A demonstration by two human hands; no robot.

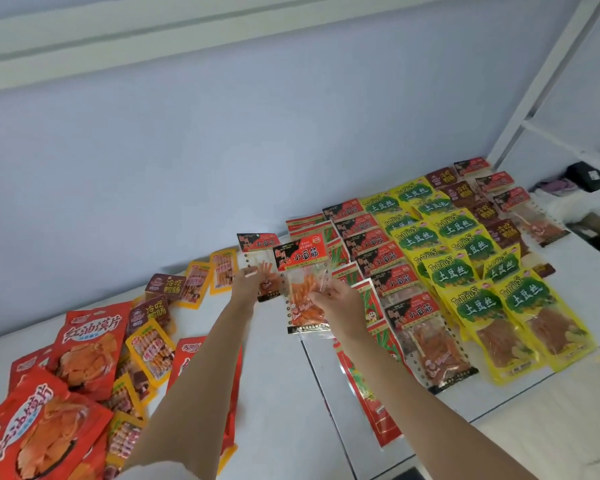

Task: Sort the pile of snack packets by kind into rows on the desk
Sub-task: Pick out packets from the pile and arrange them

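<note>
1. Nearest us, at the left of the white worktop (278, 393), we see the unsorted pile (70, 375) of red and yellow packets.
2. Our right hand (336, 303) pinches a red-topped packet (303, 289), held up.
3. Our left hand (248, 282) pinches a matching packet (262, 247).
4. Beyond on the right lie sorted rows: red-topped packets (395, 282), yellow packets (465, 271), brown packets (489, 213).

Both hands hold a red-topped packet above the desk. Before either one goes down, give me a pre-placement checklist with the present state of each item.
1. Right hand grip on red-topped packet: ok.
2. Left hand grip on second red-topped packet: ok.
3. The two held packets are the same kind: ok.
4. Matching row exists on the desk: ok.
5. Free spot at that row's end: cannot tell.
6. Unsorted pile remains: ok.
</note>
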